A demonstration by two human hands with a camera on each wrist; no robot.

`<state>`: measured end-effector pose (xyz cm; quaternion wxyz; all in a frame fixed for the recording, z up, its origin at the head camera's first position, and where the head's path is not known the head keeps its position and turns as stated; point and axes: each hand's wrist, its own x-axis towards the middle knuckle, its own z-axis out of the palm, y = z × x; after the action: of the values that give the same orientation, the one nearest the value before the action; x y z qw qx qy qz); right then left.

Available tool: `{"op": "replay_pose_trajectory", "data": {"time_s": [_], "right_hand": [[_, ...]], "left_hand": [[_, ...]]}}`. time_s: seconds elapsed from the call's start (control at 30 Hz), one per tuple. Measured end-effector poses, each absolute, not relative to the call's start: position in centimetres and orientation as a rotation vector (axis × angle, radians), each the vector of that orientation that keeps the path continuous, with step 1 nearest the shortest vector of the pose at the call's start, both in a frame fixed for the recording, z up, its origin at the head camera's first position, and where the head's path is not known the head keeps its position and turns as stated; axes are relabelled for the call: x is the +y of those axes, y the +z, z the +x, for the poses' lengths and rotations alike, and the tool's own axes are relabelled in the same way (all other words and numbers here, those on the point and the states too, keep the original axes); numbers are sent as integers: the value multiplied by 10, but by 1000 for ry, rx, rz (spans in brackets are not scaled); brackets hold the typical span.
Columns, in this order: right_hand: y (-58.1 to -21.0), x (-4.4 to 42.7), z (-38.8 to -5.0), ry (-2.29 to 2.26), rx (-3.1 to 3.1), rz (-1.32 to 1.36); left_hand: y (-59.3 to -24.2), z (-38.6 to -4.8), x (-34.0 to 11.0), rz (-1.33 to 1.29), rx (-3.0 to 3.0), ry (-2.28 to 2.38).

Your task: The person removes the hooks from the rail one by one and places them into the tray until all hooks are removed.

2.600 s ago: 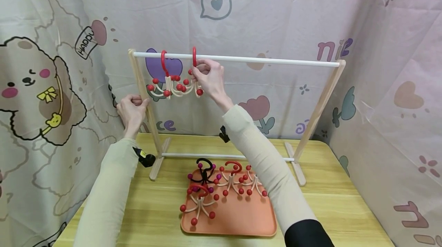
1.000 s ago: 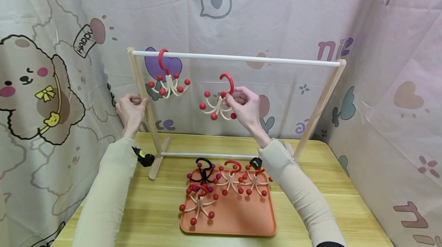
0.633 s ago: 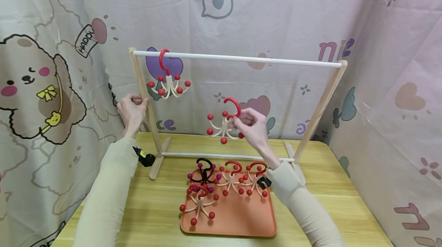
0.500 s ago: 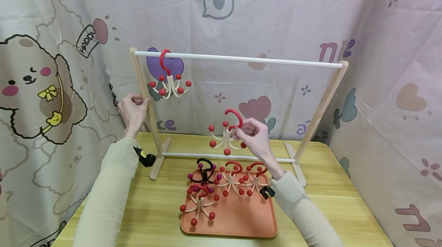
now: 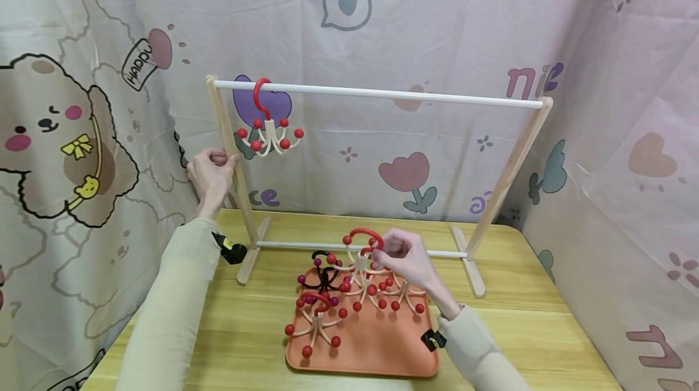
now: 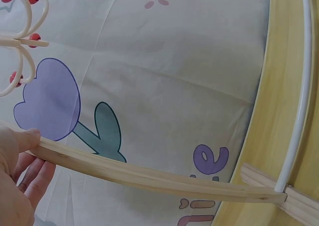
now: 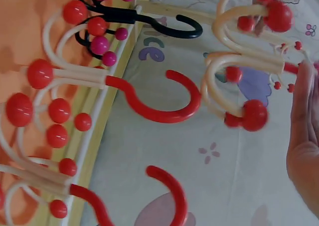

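Observation:
My left hand (image 5: 210, 178) pinches the left wooden post (image 5: 238, 181) of a hanging rack between thumb and fingers; the post also crosses the left wrist view (image 6: 119, 172). With my right hand (image 5: 408, 260) I pinch a cream multi-arm hook hanger (image 7: 271, 61) with red ball tips just below its red hook. It is upright, over the back of the orange tray (image 5: 382, 348), partly covering a similar hanger (image 7: 82, 77) behind. A matching hanger (image 5: 270, 133) hangs from the white top rail (image 5: 382, 93) near its left end.
The tray also bears a black hanger with purple balls (image 5: 324, 280), a red-ball hanger (image 5: 315, 324) at front left and another (image 5: 404, 291) at back right. A lower white bar (image 5: 306, 246) and the right post (image 5: 508, 178) stand behind. Patterned cloth surrounds the wooden table (image 5: 519, 330).
My right hand has taken the second hanger off the top rail, moved right and lowered it to just above the tray. My left hand has stayed on the post.

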<state>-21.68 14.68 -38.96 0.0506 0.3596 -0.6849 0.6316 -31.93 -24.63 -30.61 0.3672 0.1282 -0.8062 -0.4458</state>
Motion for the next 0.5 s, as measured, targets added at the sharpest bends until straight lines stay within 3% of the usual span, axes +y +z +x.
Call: {"op": "replay_pose_trajectory", "data": {"time_s": [0.5], "right_hand": [[-417, 158, -204, 1937, -2233, 1434]], "left_hand": [[-308, -322, -246, 338, -2057, -1150]]}}
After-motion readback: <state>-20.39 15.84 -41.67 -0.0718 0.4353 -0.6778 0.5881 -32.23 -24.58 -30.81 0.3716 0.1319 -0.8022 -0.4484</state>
